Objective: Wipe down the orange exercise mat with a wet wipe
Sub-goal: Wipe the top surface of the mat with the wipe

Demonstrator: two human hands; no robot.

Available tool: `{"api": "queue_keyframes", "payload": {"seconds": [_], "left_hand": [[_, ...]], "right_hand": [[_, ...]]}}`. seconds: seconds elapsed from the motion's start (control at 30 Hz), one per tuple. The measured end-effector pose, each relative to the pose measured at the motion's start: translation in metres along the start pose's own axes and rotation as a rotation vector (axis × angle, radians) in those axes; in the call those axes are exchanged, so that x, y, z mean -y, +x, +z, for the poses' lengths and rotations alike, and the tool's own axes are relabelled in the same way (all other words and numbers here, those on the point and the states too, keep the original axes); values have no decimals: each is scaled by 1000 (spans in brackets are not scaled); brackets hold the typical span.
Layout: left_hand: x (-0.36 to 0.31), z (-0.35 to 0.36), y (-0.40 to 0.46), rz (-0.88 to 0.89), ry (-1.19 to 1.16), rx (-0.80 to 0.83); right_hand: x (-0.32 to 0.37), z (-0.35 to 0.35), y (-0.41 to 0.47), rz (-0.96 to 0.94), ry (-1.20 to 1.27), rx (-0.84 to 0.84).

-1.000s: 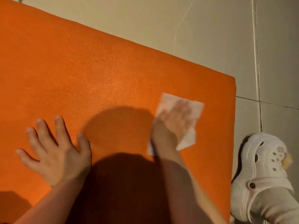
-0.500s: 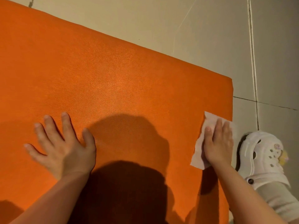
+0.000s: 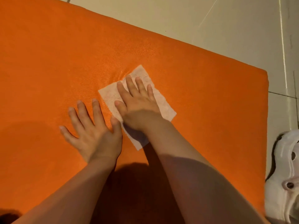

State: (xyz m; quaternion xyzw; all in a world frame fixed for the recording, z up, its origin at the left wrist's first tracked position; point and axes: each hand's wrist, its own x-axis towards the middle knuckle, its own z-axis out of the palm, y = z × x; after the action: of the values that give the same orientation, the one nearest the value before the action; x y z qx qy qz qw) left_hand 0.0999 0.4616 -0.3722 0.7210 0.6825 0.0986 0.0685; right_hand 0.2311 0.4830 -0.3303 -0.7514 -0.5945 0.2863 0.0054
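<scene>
Your right hand is pressing the wet wipe flat-fingered mid-mat, apparently touching your left hand, splayed, holding nothing.

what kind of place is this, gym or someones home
Probably a home floor, though a gym can't be ruled out: an orange mat lies on pale floor tiles, and a white clog stands beside it.

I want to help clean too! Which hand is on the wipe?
The right hand presses flat on the wet wipe. The left hand rests on the bare orange mat.
</scene>
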Motion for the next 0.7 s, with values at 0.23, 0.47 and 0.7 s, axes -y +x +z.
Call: {"api": "queue_keyframes", "payload": {"seconds": [0.23, 0.47, 0.7], "left_hand": [[-2, 1, 0, -3, 2, -1], [1, 0, 1, -5, -21, 12], [1, -2, 2, -10, 0, 68]], "right_hand": [[-85, 3, -76, 100, -91, -46], [-107, 6, -121, 542, 9, -134], [13, 29, -35, 16, -11, -118]]}}
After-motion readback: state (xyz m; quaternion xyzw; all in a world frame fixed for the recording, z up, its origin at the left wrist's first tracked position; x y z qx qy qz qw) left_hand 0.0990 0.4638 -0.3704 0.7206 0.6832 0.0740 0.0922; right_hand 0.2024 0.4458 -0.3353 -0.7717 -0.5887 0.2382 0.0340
